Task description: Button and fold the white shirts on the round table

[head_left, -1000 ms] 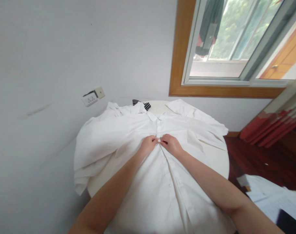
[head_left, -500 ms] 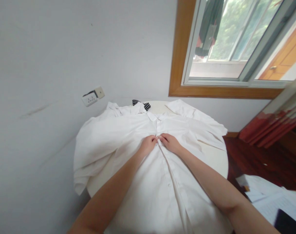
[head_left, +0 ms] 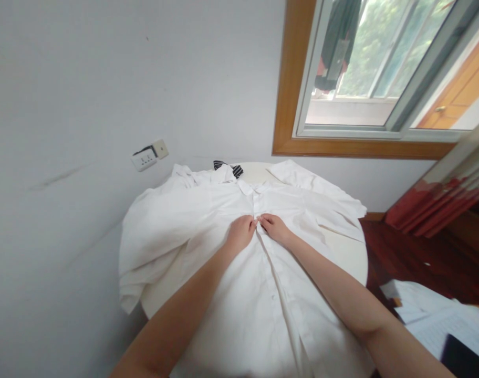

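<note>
Now both hands, left (head_left: 240, 231) and right (head_left: 274, 228), pinch the shirt (head_left: 263, 294) placket on the table (head_left: 347, 257).

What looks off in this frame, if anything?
The socket on the wall sits tilted, a dark gap along its top. The shirt is bunched over the table on the left, its sleeve hanging off. Left hand and right hand pinch its front; nothing odd there.

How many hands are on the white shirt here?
2. The left hand and the right hand meet at mid-chest on the white shirt, each pinching its front opening. No others show.
</note>
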A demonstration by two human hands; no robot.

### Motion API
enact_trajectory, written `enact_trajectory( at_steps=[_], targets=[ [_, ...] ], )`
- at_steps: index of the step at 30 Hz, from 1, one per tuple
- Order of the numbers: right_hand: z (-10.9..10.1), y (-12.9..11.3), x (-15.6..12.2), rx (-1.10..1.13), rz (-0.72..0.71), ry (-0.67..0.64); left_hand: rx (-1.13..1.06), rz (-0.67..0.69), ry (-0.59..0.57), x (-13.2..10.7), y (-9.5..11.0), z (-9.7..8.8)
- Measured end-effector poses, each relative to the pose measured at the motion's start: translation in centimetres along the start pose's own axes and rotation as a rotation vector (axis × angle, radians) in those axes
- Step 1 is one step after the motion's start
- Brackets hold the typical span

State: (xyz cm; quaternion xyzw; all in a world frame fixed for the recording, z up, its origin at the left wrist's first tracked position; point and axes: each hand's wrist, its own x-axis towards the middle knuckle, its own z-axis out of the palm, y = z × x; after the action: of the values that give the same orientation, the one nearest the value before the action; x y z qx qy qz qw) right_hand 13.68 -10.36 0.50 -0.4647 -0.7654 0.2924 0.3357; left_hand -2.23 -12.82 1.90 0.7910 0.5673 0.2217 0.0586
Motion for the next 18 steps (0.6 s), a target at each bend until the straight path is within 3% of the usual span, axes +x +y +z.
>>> enact_trajectory(
  at_steps=[11, 14, 18],
  targets=[
    [-0.8, -1.1, -1.3, -0.172, -0.062, 0.015, 0.077, 0.075, 0.166, -0.2, -2.0, -1.1],
    [-2.4, -1.7, -1.7, -0.384, -0.077, 0.071, 0.135, 0.035, 0.202, -0.5, -2.2, -1.1],
    [-4.6, -2.2, -2.0, -0.702, 0.029, 0.145, 0.183, 0.017, 0.180, -1.3, -1.9, -0.4]
  ],
)
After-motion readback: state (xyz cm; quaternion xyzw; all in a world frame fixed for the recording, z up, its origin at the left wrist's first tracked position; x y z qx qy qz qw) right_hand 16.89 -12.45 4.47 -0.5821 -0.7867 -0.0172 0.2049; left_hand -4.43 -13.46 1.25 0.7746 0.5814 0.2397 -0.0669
